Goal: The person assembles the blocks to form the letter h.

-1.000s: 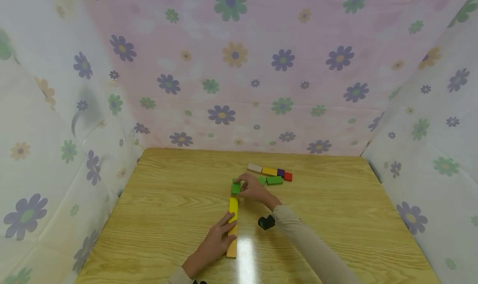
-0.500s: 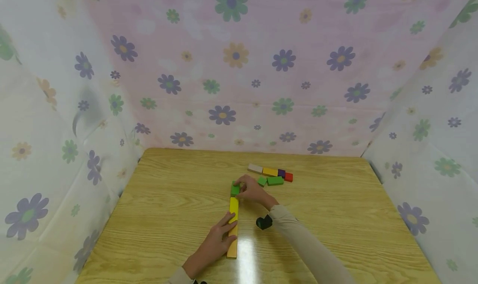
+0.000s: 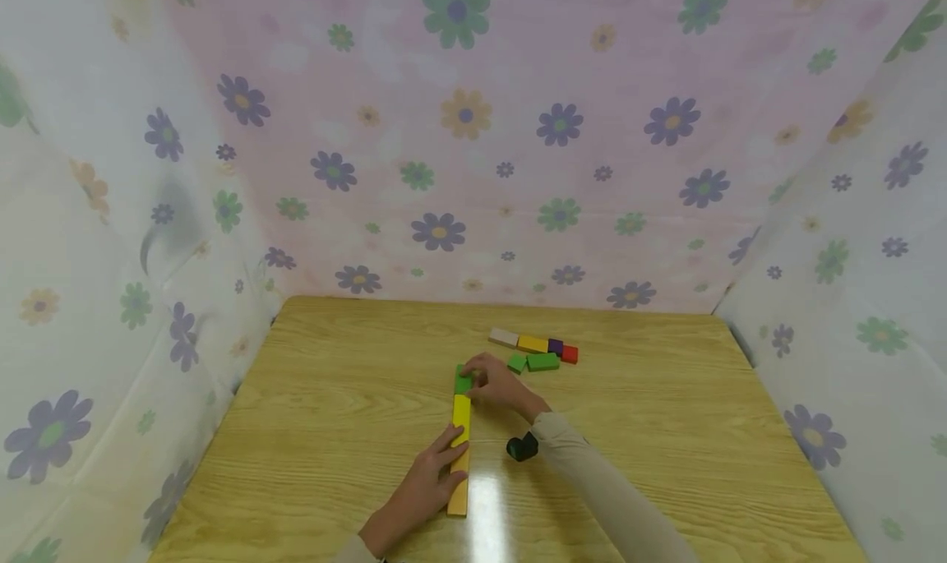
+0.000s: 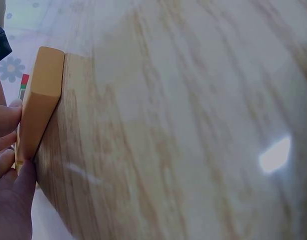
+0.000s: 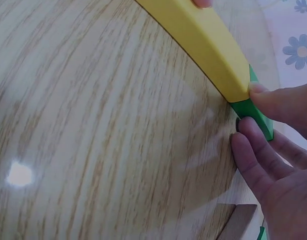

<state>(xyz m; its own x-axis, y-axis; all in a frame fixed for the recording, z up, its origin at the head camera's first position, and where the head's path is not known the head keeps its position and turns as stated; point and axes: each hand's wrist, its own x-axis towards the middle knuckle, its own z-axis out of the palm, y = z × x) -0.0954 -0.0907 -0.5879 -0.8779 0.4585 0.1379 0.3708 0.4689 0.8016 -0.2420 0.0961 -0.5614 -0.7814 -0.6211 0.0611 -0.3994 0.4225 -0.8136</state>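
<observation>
The orange block (image 3: 458,501), the yellow block (image 3: 461,411) and the green block (image 3: 460,384) are laid flat on the table (image 3: 333,399), end to end, in a single line left of the right forearm. The long axis of the line is directed almost straight away from the person, with a very slight lean to the right at the far end. The near end is formed by the orange block and the far end by the green block, whose near face is butted against the yellow block. The joint between orange and yellow is covered by fingers in the head view.

The orange block is pinched between thumb and fingers of the left hand (image 3: 429,482), with a fingertip placed on the yellow block. The green block is gripped by the right hand (image 3: 501,384), with the thumb at the yellow joint.

Farther back and to the right, the pale block (image 3: 504,337), amber block (image 3: 533,344), purple block (image 3: 555,346) and red block (image 3: 569,354) are arranged in a slanting string. A small green piece (image 3: 517,364) and a long green piece (image 3: 543,362) are placed in front, the latter pointed roughly sideways.
</observation>
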